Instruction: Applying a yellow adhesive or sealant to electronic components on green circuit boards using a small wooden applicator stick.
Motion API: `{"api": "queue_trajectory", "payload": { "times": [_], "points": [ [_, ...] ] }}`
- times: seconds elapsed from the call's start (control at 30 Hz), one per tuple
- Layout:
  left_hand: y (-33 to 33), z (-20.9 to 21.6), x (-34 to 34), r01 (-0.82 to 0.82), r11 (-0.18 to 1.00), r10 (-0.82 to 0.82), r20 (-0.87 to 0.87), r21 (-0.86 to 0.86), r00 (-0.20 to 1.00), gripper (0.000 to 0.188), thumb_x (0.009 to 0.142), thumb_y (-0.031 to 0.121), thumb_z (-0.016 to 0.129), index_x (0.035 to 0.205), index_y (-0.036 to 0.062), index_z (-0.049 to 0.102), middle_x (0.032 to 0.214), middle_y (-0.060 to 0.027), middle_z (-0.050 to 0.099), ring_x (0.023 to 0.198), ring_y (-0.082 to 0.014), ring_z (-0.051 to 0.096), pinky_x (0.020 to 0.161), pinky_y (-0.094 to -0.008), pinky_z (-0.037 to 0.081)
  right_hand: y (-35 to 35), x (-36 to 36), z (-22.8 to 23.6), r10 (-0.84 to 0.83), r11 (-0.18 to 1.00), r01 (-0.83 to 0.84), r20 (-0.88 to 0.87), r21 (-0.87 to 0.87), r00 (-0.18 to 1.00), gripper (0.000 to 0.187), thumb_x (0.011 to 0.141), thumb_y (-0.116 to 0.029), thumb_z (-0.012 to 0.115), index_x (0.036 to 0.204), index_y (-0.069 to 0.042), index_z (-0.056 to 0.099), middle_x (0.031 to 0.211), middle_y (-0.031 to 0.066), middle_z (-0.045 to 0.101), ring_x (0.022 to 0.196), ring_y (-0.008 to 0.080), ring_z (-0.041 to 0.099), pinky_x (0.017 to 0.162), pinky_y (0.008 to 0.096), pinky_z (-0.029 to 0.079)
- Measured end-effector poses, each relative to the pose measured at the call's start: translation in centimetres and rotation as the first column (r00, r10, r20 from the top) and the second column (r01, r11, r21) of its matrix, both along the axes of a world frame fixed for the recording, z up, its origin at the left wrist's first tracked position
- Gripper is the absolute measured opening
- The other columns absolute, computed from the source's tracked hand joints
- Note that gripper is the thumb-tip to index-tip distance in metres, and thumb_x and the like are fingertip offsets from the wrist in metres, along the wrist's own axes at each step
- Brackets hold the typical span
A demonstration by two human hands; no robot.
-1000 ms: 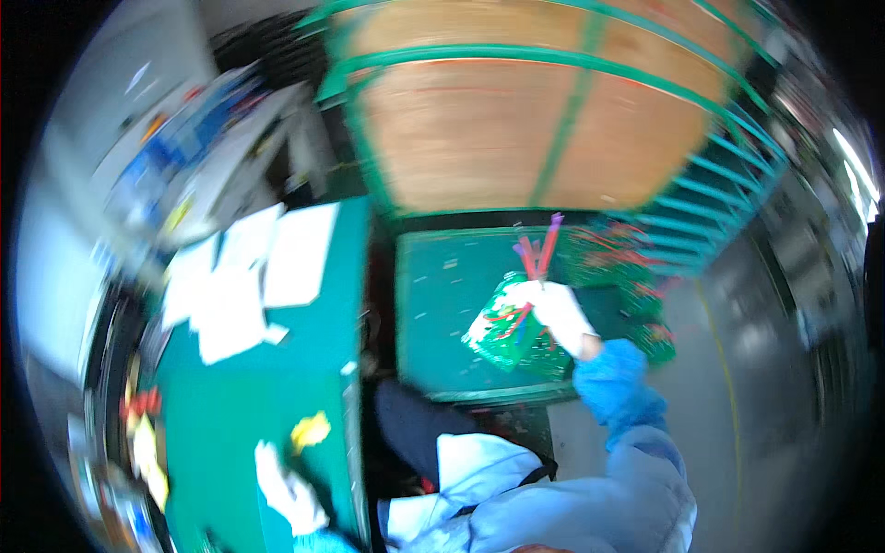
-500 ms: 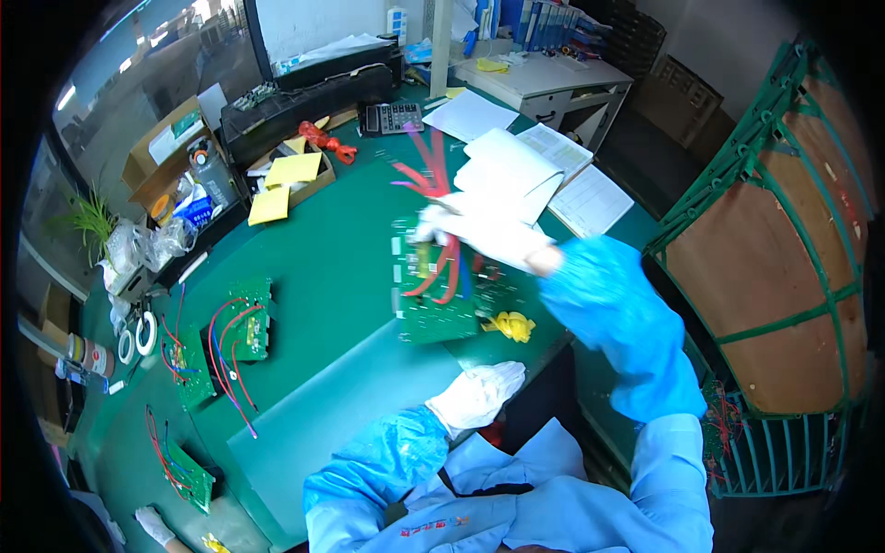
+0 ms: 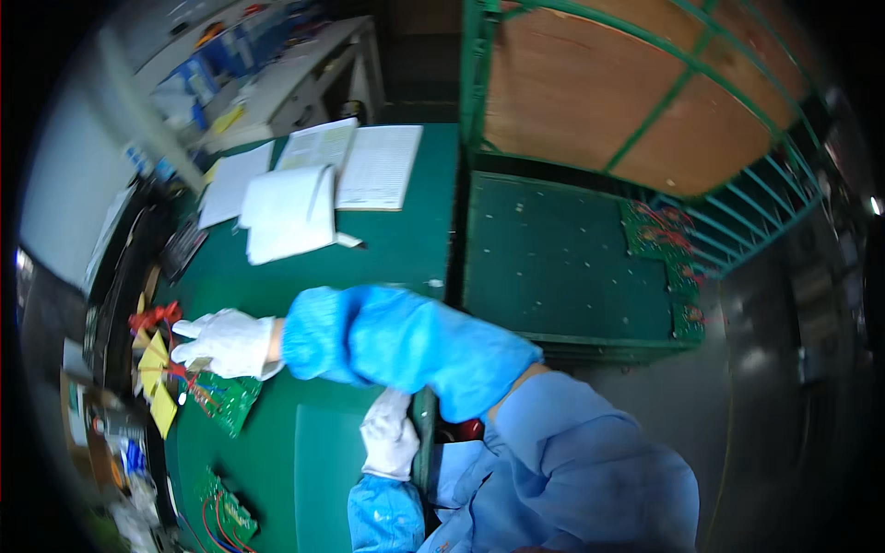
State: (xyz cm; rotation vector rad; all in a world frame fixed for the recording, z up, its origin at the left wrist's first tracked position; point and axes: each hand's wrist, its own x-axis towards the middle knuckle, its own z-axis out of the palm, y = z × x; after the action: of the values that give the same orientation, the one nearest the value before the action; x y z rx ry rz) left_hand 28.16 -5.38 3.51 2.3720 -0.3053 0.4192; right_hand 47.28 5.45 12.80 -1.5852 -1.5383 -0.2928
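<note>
My right hand (image 3: 226,343), in a white glove, reaches across to the left over the green table. Its fingers are around the upper part of a green circuit board (image 3: 235,398) with red wires, closed on it as far as I can see. The exact grip is partly hidden by the glove. My left hand (image 3: 389,433), also gloved, rests at the table's near edge beside a pale green mat (image 3: 327,470). Its fingers are stretched out loosely and hold nothing. Another wired circuit board (image 3: 230,511) lies at the lower left.
Yellow sticky notes (image 3: 157,392) and a red plastic bundle (image 3: 155,318) sit at the far-left edge. Papers (image 3: 290,207) and an open binder (image 3: 378,166) lie beyond my right arm. A green cart (image 3: 562,258) on the right carries several wired boards (image 3: 659,235).
My view has turned to the right, bringing the cart in. My right hand and the circuit board are now closer to the sticky notes. My left hand stays by the table edge.
</note>
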Motion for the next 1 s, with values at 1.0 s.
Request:
{"api": "queue_trajectory", "payload": {
  "times": [1.0],
  "points": [
    [-7.0, -0.5, 6.1, -0.346, 0.69, 0.423, 0.035, 0.636, 0.906, 0.04, 0.096, 0.008, 0.057, 0.134, -0.005, 0.058, 0.133, -0.0235, 0.06, 0.124, -0.0416, 0.054, 0.111, -0.0493, 0.041, -99.3, 18.5, -28.5, -0.24, -0.04, 0.91, -0.881, -0.412, -0.409, 0.045, 0.104, -0.038, 0.05, 0.139, -0.013, 0.063, 0.133, 0.0076, 0.064, 0.119, 0.0214, 0.06, 0.102, 0.0372, 0.046]
  ]
}}
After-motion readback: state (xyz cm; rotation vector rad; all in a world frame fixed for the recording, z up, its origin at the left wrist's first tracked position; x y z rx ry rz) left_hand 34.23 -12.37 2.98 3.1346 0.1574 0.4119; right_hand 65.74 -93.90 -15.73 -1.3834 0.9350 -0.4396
